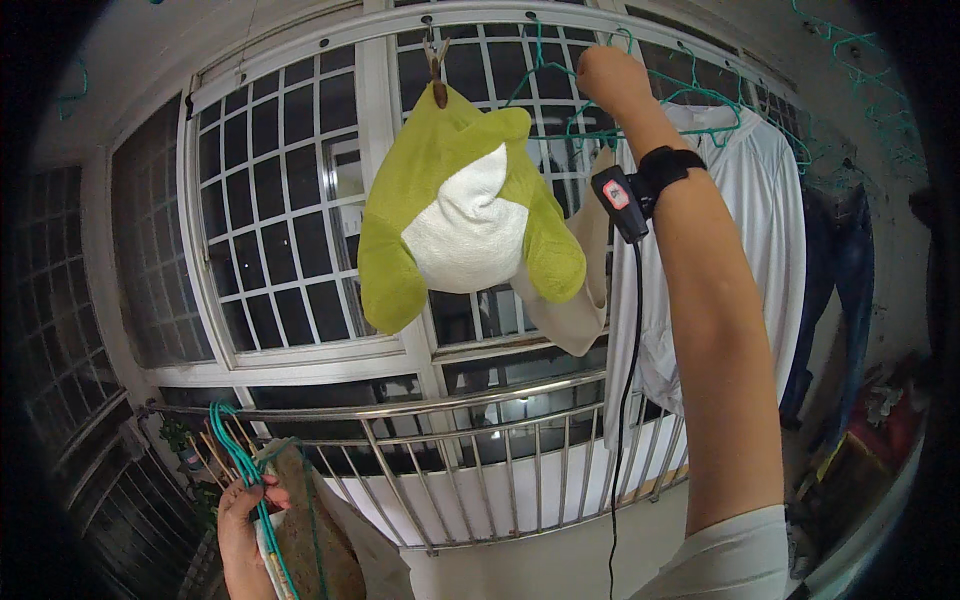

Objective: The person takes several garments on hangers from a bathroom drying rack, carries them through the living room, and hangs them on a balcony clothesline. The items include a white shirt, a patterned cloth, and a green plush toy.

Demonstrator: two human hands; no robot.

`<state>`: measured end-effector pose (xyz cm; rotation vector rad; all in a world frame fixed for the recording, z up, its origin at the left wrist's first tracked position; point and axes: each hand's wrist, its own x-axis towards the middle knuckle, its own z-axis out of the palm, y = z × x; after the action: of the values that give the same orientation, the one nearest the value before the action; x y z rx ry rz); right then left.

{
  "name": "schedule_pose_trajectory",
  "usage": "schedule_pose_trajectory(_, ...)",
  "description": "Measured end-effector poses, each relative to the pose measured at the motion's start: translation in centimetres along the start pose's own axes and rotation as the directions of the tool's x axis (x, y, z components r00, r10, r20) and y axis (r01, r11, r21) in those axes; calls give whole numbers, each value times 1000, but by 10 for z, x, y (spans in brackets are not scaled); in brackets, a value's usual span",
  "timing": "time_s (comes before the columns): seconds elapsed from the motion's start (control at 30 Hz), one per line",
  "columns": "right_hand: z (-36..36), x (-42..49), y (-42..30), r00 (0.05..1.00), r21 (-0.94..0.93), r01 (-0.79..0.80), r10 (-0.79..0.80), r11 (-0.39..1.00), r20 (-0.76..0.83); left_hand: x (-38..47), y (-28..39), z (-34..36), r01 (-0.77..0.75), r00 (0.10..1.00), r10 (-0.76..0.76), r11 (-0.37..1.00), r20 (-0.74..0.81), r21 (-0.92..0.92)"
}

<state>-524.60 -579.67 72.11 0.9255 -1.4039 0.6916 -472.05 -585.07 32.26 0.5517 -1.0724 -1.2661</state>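
Raised to the drying rail point(352, 35), my right hand point(615, 79) is closed around a green clothes hanger point(577, 136) just below its hook. A beige cloth point(566, 330) hangs beneath that area, partly behind a green and white plush item point(465, 240). A clip at the top suspends the plush from the rail. Low on the left, my left hand point(244, 506) grips several green hangers point(232, 442) in a bundle. Brown patterned cloth point(307, 525) hangs beside the fingers, with a green hanger edge across it. The hangers' lower ends are cut off by the frame.
A white long-sleeved garment point(720, 172) hangs right of my forearm, with dark trousers point(832, 277) beyond. A metal railing point(480, 431) runs before the barred windows point(281, 210). From the black device point(621, 204) on my right wrist, a cable drops down. Plants point(180, 439) stand at left.
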Motion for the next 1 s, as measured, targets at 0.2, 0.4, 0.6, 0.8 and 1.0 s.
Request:
schedule_pose_trajectory(0.2, 25, -15, 3, 998, 47, -50, 51, 998, -29, 1, -4, -2, 8, 999, -7, 1000, -36, 28)
schedule_pose_trajectory(0.4, 16, -34, 4, 996, 149, -85, 85, 985, 9, 4, -6, -2, -12, 1000, 12, 1000, -22, 2)
schedule_pose_trajectory(0.6, 3, -60, 13, 982, 305, -109, 150, 946, -115, 4, -7, -6, -1, 1000, 1, 1000, -18, -19)
schedule_pose_trajectory(0.8, -16, -66, 24, 978, 291, 9, 53, 957, -203, 6, -9, -12, 31, 996, -24, 996, 86, -83)
schedule_pose_trajectory(1.0, -30, -67, 25, 987, 321, 41, 11, 946, -159, 9, -8, -13, 71, 993, -71, 997, 91, 1)
